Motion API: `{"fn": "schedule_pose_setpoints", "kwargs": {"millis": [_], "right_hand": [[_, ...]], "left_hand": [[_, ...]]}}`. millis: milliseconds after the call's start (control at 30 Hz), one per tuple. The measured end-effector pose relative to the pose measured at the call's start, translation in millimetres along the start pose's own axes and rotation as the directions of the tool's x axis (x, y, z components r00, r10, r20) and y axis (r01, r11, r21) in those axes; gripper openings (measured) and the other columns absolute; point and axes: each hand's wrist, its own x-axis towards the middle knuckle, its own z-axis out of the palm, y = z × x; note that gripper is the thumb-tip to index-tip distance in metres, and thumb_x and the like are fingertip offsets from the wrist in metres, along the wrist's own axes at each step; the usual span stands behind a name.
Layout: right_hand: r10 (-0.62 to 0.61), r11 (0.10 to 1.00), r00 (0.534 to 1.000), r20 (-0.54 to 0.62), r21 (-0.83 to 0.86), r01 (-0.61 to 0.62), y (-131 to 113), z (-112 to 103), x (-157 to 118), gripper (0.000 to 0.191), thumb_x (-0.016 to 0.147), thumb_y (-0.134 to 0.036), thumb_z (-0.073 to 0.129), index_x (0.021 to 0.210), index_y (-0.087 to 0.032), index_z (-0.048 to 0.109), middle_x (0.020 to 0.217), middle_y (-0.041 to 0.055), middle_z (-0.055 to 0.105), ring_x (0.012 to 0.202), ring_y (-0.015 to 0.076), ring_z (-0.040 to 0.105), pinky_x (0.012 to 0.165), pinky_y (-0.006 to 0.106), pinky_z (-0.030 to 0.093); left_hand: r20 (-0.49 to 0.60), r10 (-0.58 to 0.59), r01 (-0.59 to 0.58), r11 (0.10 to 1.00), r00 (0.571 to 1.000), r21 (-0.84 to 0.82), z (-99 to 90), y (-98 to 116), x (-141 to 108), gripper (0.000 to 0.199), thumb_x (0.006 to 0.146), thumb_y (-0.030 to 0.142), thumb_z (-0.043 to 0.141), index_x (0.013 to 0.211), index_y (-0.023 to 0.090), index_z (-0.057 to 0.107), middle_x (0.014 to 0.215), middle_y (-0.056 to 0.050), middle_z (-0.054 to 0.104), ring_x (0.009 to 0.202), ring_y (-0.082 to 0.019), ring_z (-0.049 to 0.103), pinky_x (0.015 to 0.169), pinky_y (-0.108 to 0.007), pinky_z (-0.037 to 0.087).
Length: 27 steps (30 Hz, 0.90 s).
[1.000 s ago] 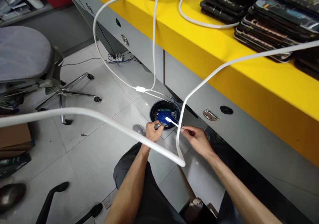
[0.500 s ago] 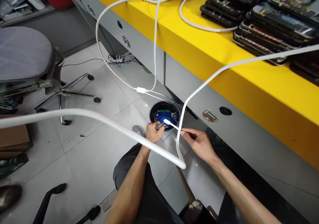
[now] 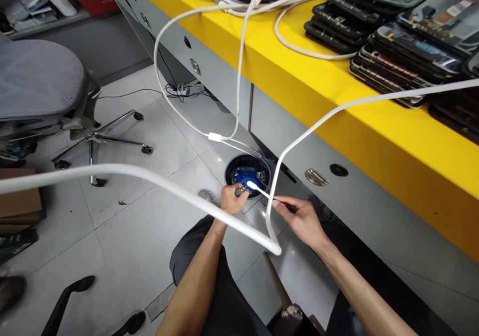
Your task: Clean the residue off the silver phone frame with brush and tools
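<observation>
The left hand [image 3: 231, 200] reaches down from a bare forearm, fingers curled tight around a small dark-handled metal tool [image 3: 239, 191] whose tip points right toward the floor opening. Just beside it, the right hand [image 3: 299, 216] stretches forward with thumb and fingertips pinched on the thin white stick of a lit white light wand [image 3: 256, 188]; its glowing end hangs over the edge of the opening, close to the tool's tip.

On the left of the room stands a grey mesh office chair [image 3: 41, 84] on a chrome star base, on pale grey floor tiles [image 3: 149, 236]. A thick white cable [image 3: 149, 176] sweeps across the foreground. To the right runs a yellow-topped workbench [image 3: 374, 111] with grey drawer fronts, carrying stacks of black phone screens [image 3: 396, 57] and tangled white cords.

The round black-rimmed floor socket box [image 3: 247, 172], set in the tiles below the bench, holds a blue part, some green, and thin white wires entering from the left.
</observation>
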Motion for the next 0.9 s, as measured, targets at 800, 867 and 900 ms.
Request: {"fn": "schedule_pose_setpoints", "kwargs": {"millis": [800,867,900], "right_hand": [[-0.018,0.996,1.000,0.010,-0.084,0.019,-1.9,-4.1,14.9,0.023,0.098,-0.035,0.065,0.107,-0.016,0.070,0.106,0.0050,0.072,0.093,0.0200,0.070,0.084,0.039,0.059],[0.027,0.996,0.999,-0.016,-0.090,-0.029,2.1,-7.4,18.1,0.024,0.098,-0.037,0.064,0.108,-0.015,0.069,0.103,0.0045,0.072,0.089,0.0192,0.070,0.080,0.038,0.059],[0.044,0.995,0.999,-0.030,-0.092,-0.047,3.3,-9.0,17.9,0.025,0.098,-0.037,0.064,0.108,-0.015,0.069,0.102,0.0044,0.072,0.088,0.0189,0.070,0.079,0.038,0.059]], "left_hand": [[0.084,0.061,-0.062,0.998,0.995,0.016,-0.9,-0.2,-1.8,0.034,0.095,0.042,0.065,0.117,0.016,0.065,0.117,-0.006,0.067,0.098,-0.023,0.067,0.083,-0.039,0.059],[0.078,0.053,-0.054,0.998,0.996,0.013,-1.6,0.4,-0.9,0.035,0.094,0.041,0.066,0.118,0.016,0.065,0.118,-0.006,0.067,0.099,-0.023,0.067,0.083,-0.040,0.059],[0.077,0.046,-0.047,0.999,0.996,0.012,-1.8,0.6,-0.3,0.035,0.094,0.041,0.066,0.119,0.016,0.064,0.119,-0.007,0.067,0.099,-0.023,0.067,0.083,-0.040,0.059]]}}
